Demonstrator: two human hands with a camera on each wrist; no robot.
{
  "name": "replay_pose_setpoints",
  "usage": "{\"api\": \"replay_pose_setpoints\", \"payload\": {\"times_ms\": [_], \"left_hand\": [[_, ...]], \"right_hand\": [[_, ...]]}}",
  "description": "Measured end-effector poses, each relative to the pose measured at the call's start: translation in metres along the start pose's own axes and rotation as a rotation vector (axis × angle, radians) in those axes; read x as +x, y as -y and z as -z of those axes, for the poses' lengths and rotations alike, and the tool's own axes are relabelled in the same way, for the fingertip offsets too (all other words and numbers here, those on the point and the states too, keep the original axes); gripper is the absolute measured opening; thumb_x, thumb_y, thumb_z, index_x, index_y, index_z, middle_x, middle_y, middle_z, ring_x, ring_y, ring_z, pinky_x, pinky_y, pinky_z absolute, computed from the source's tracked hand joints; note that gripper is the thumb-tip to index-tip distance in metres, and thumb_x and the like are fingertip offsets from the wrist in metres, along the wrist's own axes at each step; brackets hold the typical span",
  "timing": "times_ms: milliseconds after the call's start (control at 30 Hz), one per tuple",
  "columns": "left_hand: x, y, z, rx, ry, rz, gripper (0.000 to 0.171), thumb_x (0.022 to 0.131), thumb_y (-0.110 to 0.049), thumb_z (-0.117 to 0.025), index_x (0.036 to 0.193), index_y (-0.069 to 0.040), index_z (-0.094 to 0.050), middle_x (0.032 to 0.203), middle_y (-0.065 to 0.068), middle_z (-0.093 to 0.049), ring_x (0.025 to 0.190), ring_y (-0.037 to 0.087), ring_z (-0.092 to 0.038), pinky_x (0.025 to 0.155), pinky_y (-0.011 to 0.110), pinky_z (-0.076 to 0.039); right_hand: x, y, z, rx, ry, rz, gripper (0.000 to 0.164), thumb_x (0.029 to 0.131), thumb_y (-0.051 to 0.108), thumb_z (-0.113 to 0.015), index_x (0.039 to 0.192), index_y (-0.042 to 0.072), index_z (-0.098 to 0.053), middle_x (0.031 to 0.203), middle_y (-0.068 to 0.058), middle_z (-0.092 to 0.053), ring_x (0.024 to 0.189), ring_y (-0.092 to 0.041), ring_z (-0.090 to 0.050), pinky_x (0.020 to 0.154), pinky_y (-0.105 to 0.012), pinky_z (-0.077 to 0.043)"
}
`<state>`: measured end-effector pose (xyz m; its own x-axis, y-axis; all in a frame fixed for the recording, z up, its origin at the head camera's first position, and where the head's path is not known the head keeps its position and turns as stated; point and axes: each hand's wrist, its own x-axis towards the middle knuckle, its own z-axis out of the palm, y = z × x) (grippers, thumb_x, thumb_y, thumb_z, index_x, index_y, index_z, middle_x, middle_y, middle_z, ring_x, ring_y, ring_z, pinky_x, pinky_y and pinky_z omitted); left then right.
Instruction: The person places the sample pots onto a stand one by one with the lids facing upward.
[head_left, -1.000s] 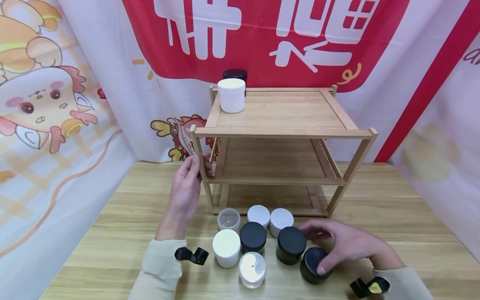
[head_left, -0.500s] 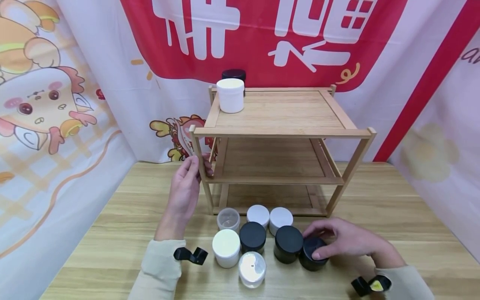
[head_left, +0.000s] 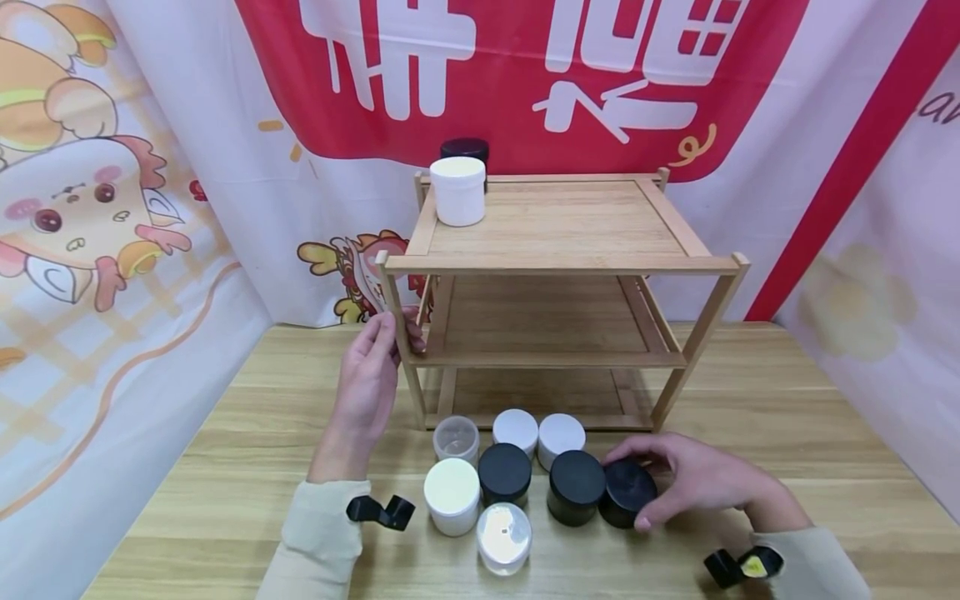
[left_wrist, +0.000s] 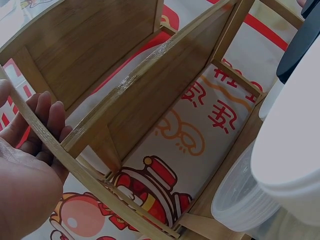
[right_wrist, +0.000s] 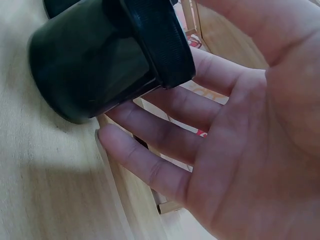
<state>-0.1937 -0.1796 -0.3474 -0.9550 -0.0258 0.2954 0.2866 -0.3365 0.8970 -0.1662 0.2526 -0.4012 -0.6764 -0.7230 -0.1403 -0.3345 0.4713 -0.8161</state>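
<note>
In the head view, my left hand (head_left: 366,379) holds the front left leg (head_left: 397,321) of a three-tier bamboo shelf (head_left: 558,221). The left wrist view shows those fingers (left_wrist: 42,117) curled behind the wood. At the right, my right hand (head_left: 701,479) is spread loosely around a black screw-lid jar (head_left: 628,493), fingertips at its far side and thumb beside its near right edge. In the right wrist view, a gap shows between my palm and the jar's lid (right_wrist: 160,42). That jar stands upright on the table, close beside another black jar (head_left: 576,487).
Before the shelf stand a third black jar (head_left: 505,473), a larger white jar (head_left: 452,496), two smaller white jars (head_left: 515,429), a lidded clear jar (head_left: 504,537) and a translucent cup (head_left: 456,437). A white jar (head_left: 458,192) stands before a black one (head_left: 465,148) on the top tier.
The right hand has slid the black jar away from me and slightly left, up beside the other black jar. Its thumb has come off the lid. The left hand stays on the leg.
</note>
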Motion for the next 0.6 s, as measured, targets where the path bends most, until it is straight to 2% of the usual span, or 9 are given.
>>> {"api": "replay_pose_setpoints", "payload": {"times_ms": [200, 333, 600], "left_hand": [[-0.0006, -0.0009, -0.0005, -0.004, 0.007, 0.002, 0.035, 0.115, -0.037, -0.05, 0.13, -0.008, -0.062, 0.113, 0.002, -0.063, 0.106, 0.017, -0.06, 0.1, 0.027, -0.052], [-0.0007, -0.0013, -0.0003, 0.004, 0.003, 0.01, 0.034, 0.115, -0.038, -0.049, 0.128, -0.01, -0.063, 0.111, 0.0, -0.064, 0.105, 0.016, -0.06, 0.102, 0.028, -0.051], [-0.0007, -0.0007, 0.0002, 0.01, -0.001, 0.008, 0.031, 0.115, -0.038, -0.049, 0.126, -0.014, -0.065, 0.109, -0.002, -0.065, 0.103, 0.015, -0.061, 0.102, 0.028, -0.05]], "right_hand": [[-0.0001, -0.0019, 0.0004, 0.013, 0.023, 0.007, 0.063, 0.084, 0.023, -0.093, 0.14, 0.026, -0.066, 0.137, -0.008, -0.066, 0.12, -0.01, -0.059, 0.1, -0.024, -0.05], [0.0001, -0.0036, 0.001, 0.015, 0.024, 0.01, 0.066, 0.083, 0.023, -0.093, 0.142, 0.025, -0.064, 0.139, -0.01, -0.064, 0.122, -0.01, -0.058, 0.101, -0.024, -0.049], [0.0024, -0.0073, 0.001, 0.082, -0.039, -0.027, 0.067, 0.085, 0.021, -0.091, 0.142, 0.01, -0.059, 0.139, -0.019, -0.063, 0.12, -0.014, -0.063, 0.101, -0.019, -0.053]]}}
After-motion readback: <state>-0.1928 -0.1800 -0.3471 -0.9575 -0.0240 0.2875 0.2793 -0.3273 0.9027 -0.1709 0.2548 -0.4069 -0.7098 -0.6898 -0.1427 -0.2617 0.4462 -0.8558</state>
